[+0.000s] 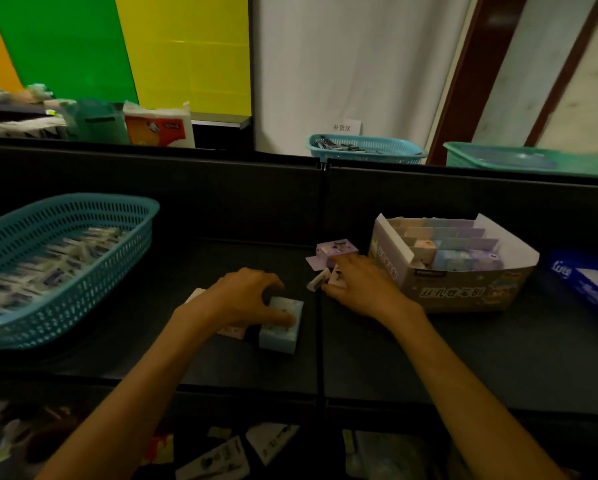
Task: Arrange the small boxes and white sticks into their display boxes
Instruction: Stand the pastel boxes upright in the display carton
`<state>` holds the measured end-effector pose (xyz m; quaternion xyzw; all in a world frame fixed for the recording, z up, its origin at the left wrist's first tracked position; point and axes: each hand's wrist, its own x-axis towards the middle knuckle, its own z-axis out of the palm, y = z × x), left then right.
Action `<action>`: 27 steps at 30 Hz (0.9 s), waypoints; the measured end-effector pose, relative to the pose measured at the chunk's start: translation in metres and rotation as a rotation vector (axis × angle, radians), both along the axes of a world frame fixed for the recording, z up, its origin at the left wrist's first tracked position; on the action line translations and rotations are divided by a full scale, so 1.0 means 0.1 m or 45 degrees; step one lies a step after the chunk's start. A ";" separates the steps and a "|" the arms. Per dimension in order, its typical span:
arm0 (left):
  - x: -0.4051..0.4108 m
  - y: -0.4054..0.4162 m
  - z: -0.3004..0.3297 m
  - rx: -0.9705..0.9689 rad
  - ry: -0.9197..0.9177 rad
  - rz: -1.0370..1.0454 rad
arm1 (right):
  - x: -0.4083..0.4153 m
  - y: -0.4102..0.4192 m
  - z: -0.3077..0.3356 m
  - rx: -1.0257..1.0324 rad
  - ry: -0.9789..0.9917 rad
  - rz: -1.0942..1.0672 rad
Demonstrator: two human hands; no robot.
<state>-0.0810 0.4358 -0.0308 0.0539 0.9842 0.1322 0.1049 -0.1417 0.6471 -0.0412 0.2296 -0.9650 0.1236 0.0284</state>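
Note:
My left hand [245, 297] rests on a pale blue small box [279, 323] lying on the dark shelf, thumb on its top, with a pink small box [233, 331] partly hidden under the palm. My right hand [363, 287] reaches over a white and purple small box [335, 278] and a white stick [318, 279]; whether its fingers hold either I cannot tell. A purple small box [337, 250] lies just behind them. The cardboard display box [463, 292] to the right holds rows of pastel small boxes.
A teal basket [65, 271] full of white sticks stands at the left. A blue packet [588, 282] lies at the far right. Behind the shelf's back wall sit a blue basket [365, 149] and a green basket [529, 159]. Loose packages lie on the lower shelf.

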 end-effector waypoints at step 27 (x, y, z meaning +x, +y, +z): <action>-0.10 0.01 -0.08 0.399 -0.025 -0.019 | 0.12 0.17 -0.14 -0.282 -0.329 -0.137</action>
